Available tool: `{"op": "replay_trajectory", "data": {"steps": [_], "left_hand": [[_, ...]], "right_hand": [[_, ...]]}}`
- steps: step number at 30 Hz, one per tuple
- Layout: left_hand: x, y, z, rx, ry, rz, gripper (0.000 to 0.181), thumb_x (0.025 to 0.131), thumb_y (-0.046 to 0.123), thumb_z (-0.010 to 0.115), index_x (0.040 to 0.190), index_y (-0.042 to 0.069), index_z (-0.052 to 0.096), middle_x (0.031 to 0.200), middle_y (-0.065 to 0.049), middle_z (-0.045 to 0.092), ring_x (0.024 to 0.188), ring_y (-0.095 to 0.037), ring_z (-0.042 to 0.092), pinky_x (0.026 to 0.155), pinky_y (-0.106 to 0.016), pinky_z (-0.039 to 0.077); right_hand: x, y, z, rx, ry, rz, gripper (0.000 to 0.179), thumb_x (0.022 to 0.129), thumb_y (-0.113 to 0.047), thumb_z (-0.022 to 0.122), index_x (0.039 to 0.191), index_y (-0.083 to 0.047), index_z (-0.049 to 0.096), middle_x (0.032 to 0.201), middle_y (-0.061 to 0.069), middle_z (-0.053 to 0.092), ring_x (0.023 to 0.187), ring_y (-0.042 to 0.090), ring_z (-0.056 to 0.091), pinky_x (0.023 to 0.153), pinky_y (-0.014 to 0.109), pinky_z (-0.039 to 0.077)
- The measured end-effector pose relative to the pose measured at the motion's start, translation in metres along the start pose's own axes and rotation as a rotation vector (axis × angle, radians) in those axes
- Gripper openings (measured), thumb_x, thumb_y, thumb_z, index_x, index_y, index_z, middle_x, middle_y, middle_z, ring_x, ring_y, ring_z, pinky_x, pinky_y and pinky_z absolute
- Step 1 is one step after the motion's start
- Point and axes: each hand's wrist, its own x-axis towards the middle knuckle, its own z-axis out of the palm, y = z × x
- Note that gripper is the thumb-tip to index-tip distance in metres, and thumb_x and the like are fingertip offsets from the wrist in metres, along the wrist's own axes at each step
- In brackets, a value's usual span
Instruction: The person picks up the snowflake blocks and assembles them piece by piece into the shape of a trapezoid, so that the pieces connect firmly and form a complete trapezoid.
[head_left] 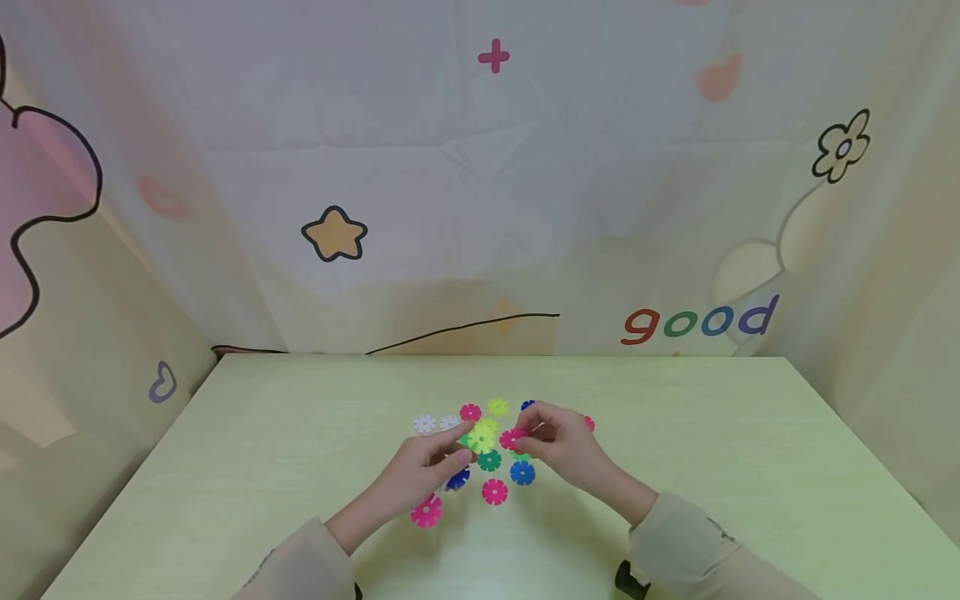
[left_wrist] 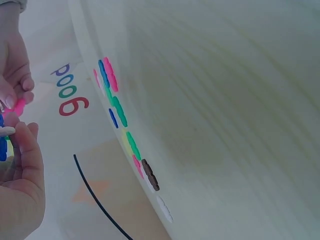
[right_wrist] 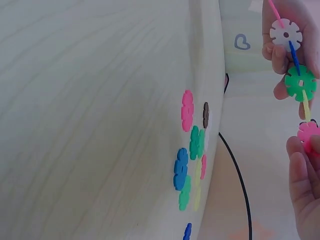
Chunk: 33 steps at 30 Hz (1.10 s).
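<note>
My left hand point(head_left: 429, 468) holds a chain of slotted plastic discs between thumb and fingers. In the right wrist view, the chain runs from a pink disc point(right_wrist: 275, 12) through a white disc point(right_wrist: 286, 35), a dark blue disc point(right_wrist: 295, 57) and a green disc point(right_wrist: 300, 82) to a yellow disc point(right_wrist: 306, 107). My right hand point(head_left: 566, 443) pinches another pink disc point(head_left: 512, 439) close beside the yellow disc point(head_left: 482, 436). Whether these two touch, I cannot tell. Fingers partly cover the chain in the head view.
Loose discs lie on the pale table point(head_left: 262, 467) below and behind the hands, among them a pink disc point(head_left: 494, 492), a blue disc point(head_left: 522, 472), a green disc point(head_left: 489, 460) and a white disc point(head_left: 424, 424). A brown disc point(left_wrist: 150, 175) shows in the left wrist view. A printed curtain point(head_left: 420, 167) hangs behind.
</note>
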Motion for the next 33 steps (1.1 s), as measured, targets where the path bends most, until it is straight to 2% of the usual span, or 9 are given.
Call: {"op": "replay_trajectory", "data": {"steps": [7, 11, 22, 28, 33], "left_hand": [[0.0005, 0.0003, 0.0007, 0.007, -0.003, -0.001, 0.05, 0.088, 0.037, 0.05, 0.132, 0.013, 0.043, 0.099, -0.011, 0.065, 0.068, -0.012, 0.053, 0.052, -0.02, 0.045], [0.0005, 0.0011, 0.0004, 0.027, -0.002, -0.003, 0.052, 0.088, 0.037, 0.05, 0.132, 0.011, 0.042, 0.098, -0.011, 0.065, 0.067, -0.012, 0.052, 0.052, -0.02, 0.044], [0.0004, 0.0046, 0.0022, 0.045, -0.003, 0.01, 0.052, 0.087, 0.037, 0.052, 0.13, 0.009, 0.045, 0.1, -0.011, 0.064, 0.07, -0.011, 0.056, 0.054, -0.022, 0.048], [-0.0002, 0.0043, 0.0028, 0.06, -0.002, 0.018, 0.051, 0.086, 0.036, 0.052, 0.129, 0.009, 0.046, 0.096, -0.012, 0.066, 0.063, -0.009, 0.053, 0.048, -0.019, 0.043], [-0.0012, 0.0049, 0.0026, 0.048, 0.0, 0.016, 0.052, 0.086, 0.037, 0.053, 0.128, 0.008, 0.047, 0.085, -0.009, 0.066, 0.061, -0.009, 0.049, 0.046, -0.017, 0.039]], "right_hand": [[-0.0003, 0.0003, 0.0036, 0.027, 0.027, 0.018, 0.011, 0.08, -0.004, 0.063, 0.087, -0.003, 0.055, 0.09, 0.014, 0.064, 0.077, 0.018, 0.065, 0.067, 0.023, 0.052], [-0.0007, 0.0004, 0.0047, 0.025, 0.021, 0.001, 0.012, 0.079, -0.004, 0.063, 0.087, -0.003, 0.054, 0.09, 0.015, 0.064, 0.077, 0.018, 0.065, 0.067, 0.022, 0.052], [-0.0026, 0.0014, 0.0056, -0.07, 0.032, -0.117, 0.011, 0.076, -0.005, 0.066, 0.086, -0.006, 0.06, 0.084, 0.01, 0.065, 0.071, 0.011, 0.062, 0.065, 0.018, 0.051], [-0.0044, -0.0002, 0.0068, -0.117, 0.05, -0.176, 0.01, 0.075, -0.002, 0.067, 0.083, -0.006, 0.062, 0.081, 0.008, 0.064, 0.068, 0.007, 0.06, 0.063, 0.018, 0.051], [-0.0076, -0.0022, 0.0092, -0.173, 0.076, -0.232, 0.009, 0.074, 0.0, 0.067, 0.08, -0.006, 0.063, 0.079, 0.006, 0.064, 0.068, 0.006, 0.058, 0.061, 0.018, 0.05]]}}
